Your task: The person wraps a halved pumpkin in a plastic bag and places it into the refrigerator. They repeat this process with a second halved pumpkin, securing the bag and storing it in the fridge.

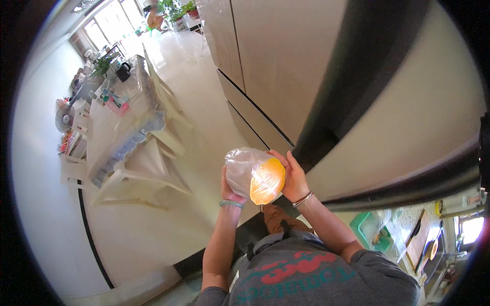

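Observation:
Between my two hands, in front of my body, is a bundle of clear plastic wrap (239, 166). An orange piece with a yellow rim (267, 181) shows through it, shiny with glare; it looks like cut fruit or squash, but its kind is unclear. My left hand (230, 186), below a green bangle, is closed around the bundle's left side, its fingers partly behind the plastic. On the other side, my right hand (293, 177) grips the orange piece's edge, thumb up and fingers partly hidden.
A tall cabinet or fridge front (286, 56) with drawer lines rises ahead on the right. To the left are a cloth-covered table (125, 109), white chairs (135, 176), a black kettle (123, 72) and a fan (64, 118). A green basin (363, 227) sits at the lower right.

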A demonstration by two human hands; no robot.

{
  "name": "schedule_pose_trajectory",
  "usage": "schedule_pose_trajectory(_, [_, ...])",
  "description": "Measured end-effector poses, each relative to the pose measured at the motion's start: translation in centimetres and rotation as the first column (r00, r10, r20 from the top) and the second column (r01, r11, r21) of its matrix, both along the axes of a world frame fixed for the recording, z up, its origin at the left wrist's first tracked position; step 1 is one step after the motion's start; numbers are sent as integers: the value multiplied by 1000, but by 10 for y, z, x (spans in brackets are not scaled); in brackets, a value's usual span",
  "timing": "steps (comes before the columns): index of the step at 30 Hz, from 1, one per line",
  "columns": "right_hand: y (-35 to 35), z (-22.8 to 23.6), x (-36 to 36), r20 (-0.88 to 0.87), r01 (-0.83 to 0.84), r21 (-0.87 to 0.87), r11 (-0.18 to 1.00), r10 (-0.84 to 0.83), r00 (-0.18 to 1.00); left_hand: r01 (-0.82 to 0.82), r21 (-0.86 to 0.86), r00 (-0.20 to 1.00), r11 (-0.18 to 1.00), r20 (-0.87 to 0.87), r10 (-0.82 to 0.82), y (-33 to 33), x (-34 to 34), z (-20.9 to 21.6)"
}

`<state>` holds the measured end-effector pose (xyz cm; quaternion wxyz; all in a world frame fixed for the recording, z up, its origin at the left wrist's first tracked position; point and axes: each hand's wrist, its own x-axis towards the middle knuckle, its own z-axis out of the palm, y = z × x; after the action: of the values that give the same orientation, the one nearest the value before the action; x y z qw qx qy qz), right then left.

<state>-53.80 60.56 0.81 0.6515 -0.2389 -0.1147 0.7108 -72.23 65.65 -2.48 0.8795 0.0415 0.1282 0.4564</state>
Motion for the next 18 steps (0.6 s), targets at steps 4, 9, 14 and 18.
schedule_pose_trajectory(4, [80, -26, 3, -23, 83, -118, 989, -87, 996, -12, -88, 999, 996, -52, 8, 80, 3, -27])
schedule_pose_trajectory(9, [172, -83, 13, -121, 148, -222, 964, -178, 977, 74, -50, 982, 996, -170, -82, 177, 13, -38])
schedule_pose_trajectory(14, [228, -128, 20, -160, 212, -297, 931, -268, 950, 180, -135, 951, 974, -229, -207, 249, 25, -47])
schedule_pose_trajectory(18, [251, -159, 22, -234, 171, -285, 943, -242, 942, 309, -181, 901, 934, -258, -348, 301, 34, -68])
